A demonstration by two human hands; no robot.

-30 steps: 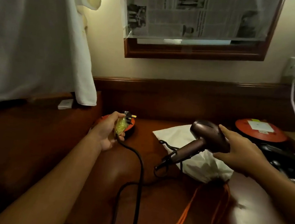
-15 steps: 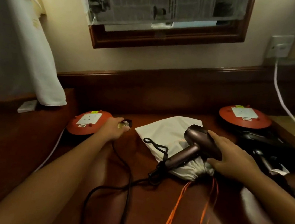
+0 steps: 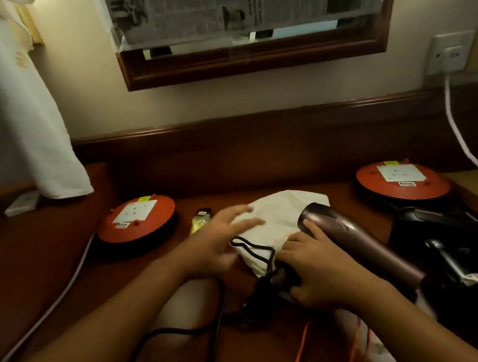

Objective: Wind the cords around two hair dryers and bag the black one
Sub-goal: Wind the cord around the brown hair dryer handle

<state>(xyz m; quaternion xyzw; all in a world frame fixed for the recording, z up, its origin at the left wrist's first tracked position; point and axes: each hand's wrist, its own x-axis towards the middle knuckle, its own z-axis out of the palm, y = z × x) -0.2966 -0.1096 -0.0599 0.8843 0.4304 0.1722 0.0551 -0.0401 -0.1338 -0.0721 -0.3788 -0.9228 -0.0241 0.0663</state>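
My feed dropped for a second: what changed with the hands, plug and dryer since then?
The left hand let go of the plug, which now lies beside the left reel, and moved right, open over the bag. The right hand slid from the brown dryer's body to grip its handle. The left reel, right reel and black dryer stayed put.

Room type: furnished bedroom or hotel room — dark polished wooden table (image 3: 11,289) built against a cream wall (image 3: 79,79), wood-framed wall panel (image 3: 254,63) covered with newspaper (image 3: 222,3), wall socket (image 3: 450,53), white cloth (image 3: 14,125) hanging at left.
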